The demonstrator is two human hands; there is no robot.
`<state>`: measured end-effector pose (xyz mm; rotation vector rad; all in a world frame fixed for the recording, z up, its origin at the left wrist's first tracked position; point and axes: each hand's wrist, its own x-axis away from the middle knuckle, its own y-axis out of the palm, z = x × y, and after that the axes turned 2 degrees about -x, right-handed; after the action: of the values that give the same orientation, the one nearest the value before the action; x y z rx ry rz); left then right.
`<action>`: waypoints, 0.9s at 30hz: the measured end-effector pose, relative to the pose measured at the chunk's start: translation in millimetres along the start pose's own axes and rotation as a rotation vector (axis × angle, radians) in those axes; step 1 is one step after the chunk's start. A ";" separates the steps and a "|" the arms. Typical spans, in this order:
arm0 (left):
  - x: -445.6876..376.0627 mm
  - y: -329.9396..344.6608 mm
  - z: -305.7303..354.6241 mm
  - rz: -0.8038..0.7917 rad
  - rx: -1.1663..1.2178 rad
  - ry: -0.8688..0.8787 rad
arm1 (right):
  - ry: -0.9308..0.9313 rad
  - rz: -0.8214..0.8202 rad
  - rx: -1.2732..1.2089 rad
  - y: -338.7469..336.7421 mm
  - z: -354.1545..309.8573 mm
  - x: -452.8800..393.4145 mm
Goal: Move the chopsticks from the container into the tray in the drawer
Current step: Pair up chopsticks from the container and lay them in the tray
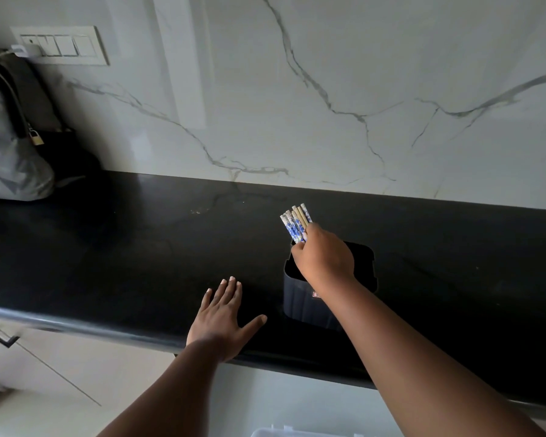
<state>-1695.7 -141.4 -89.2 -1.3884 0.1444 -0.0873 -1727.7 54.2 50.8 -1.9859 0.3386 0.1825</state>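
A bundle of several chopsticks (295, 223) with blue-and-white patterned tops stands in a black square container (364, 266) on the black countertop. My right hand (323, 258) is above the container's mouth, fingers closed around the bundle just below the tops. The lower part of the chopsticks is hidden by the hand and the container. My left hand (224, 316) rests flat on the counter to the left of the container, fingers spread, holding nothing. A white tray edge (281, 432) shows at the bottom of the frame, below the counter.
A grey bag (10, 159) leans at the far left against the marble wall (328, 89), with a white cable running to a switch panel (60, 45). The rounded counter edge (76, 326) crosses the front. White cabinet fronts lie below.
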 end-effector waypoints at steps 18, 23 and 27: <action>0.9 -0.7 -0.5 0.012 0.031 0.007 | 0.227 -0.554 -0.275 -54.9 28.8 -1.5; -0.1 0.0 -1.3 0.022 0.047 0.015 | 0.236 -0.577 -0.340 -83.7 36.7 -13.5; -0.2 0.2 -1.5 0.019 0.070 0.022 | 0.217 -0.469 -0.463 -114.3 28.1 -25.6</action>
<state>-1696.2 -142.8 -89.7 -1.3164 0.1712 -0.0907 -1715.0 128.9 144.4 -2.4886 -0.0499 -0.2805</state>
